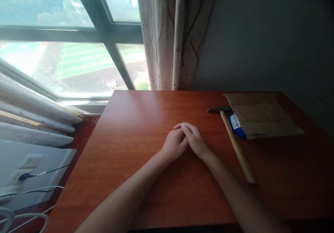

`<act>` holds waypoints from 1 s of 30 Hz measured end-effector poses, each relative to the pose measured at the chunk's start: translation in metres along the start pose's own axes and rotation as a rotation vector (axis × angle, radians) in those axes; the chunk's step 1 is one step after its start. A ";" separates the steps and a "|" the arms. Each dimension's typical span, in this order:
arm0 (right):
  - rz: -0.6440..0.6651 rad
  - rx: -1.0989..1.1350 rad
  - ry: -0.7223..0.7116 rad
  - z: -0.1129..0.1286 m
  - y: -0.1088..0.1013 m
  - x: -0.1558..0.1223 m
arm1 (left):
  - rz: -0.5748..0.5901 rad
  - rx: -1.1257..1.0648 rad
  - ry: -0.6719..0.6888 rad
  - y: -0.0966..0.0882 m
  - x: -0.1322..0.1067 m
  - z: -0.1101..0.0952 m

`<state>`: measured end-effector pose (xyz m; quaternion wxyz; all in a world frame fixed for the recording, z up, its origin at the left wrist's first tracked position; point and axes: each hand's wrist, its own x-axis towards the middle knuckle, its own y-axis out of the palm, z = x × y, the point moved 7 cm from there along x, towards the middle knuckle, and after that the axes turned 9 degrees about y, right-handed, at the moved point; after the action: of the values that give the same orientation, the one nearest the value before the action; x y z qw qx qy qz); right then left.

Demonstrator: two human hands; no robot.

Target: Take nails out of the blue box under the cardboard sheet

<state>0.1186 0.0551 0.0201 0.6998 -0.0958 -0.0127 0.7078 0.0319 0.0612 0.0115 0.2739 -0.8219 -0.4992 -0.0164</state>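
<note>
Two bare forearms come in from the near edge of the reddish-brown polished wooden table (125, 139) and meet at its middle. The left hand (174, 144) and the right hand (196, 141) rest on the wood with the right hand's fingers (186, 127) laid over the left hand's; both are loosely curled and hold nothing but each other.

To the right of the right hand, near but apart from the fingers, lies a hammer with a pale wooden handle and a dark metal head (236, 144). Its handle runs slantwise from near the right forearm away toward the far right, and the head lies at the far end, pointing left. Neither hand touches it.

Just beyond the handle, touching it or nearly so, a small blue packet with a red and white label (236, 123) pokes out from under a flattened sheet of brown corrugated cardboard (261, 118) lying at the table's far right.

Behind the table hangs a cream curtain printed with brown branches (177, 34), with a large grey-framed window (78, 34) to its left. On the near left, a white wall socket (31, 160) has a dark plug in it.
</note>
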 end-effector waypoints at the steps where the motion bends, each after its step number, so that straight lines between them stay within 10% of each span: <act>1: -0.001 -0.001 -0.002 0.000 0.000 0.000 | 0.001 0.000 0.000 0.000 0.000 0.000; 23: -0.118 -0.180 -0.126 0.014 -0.005 -0.005 | 0.019 0.025 0.021 -0.001 0.001 -0.003; 30: -0.267 -0.195 -0.262 0.047 -0.040 -0.060 | 0.076 0.043 0.050 0.001 0.000 -0.013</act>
<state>0.1508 0.0017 0.0798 0.7671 -0.0676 -0.1849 0.6106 0.0357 0.0552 0.0218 0.3044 -0.8334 -0.4610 -0.0159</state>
